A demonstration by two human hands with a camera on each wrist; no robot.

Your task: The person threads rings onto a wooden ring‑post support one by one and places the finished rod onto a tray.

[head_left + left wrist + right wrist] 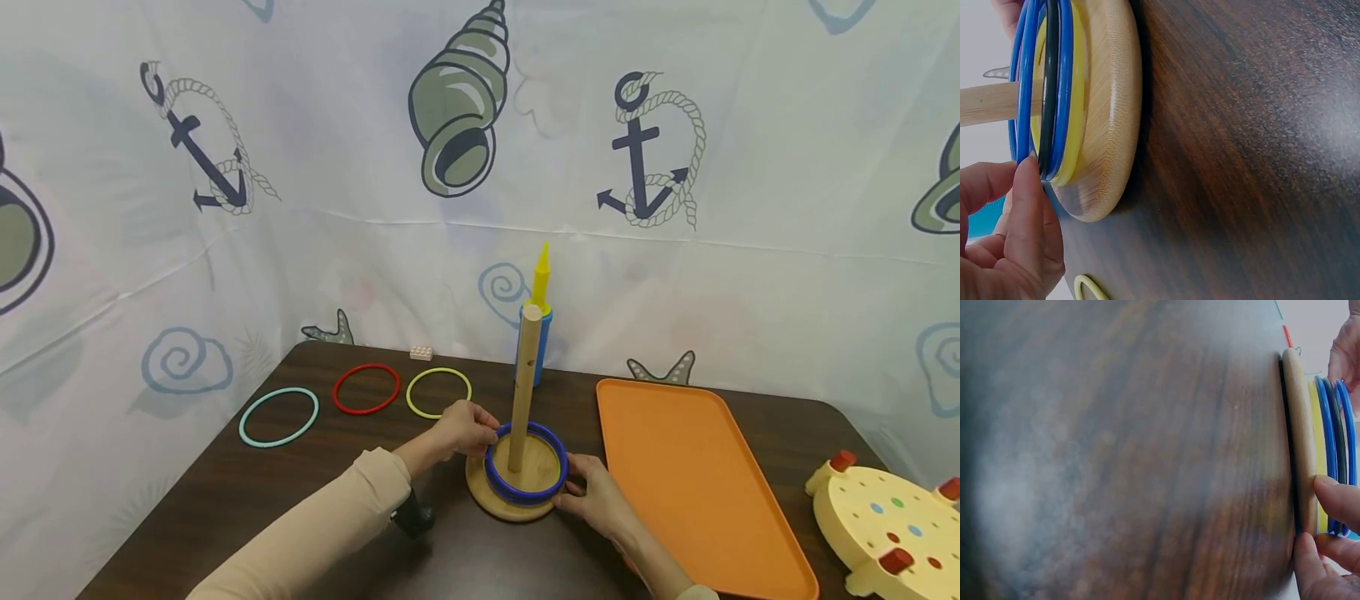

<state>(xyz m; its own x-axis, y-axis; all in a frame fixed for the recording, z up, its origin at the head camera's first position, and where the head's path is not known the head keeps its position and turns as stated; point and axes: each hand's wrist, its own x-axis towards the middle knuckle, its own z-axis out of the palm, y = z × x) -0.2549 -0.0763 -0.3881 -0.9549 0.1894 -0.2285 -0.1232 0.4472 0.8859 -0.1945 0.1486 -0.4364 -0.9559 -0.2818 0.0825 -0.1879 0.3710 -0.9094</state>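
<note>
Nearest, a beige sleeve (303, 533) crosses the lower left; beyond it an aqua ring (261, 445), red ring (363, 412) and yellow ring (438, 370) lie on the desk (465, 567); the left hand (462, 429) pinches a blue ring (1024, 125) between its fingers, high on a ring stack (1051, 94) around the wooden peg (525, 375); the right hand's (596, 496) fingers touch the stack's right side, whether gripping I cannot tell; uneven movement might jam that ring against the peg.

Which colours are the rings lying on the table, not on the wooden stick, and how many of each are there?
Light blue ring: 1
Red ring: 1
Yellow ring: 1
Total: 3 rings
</note>
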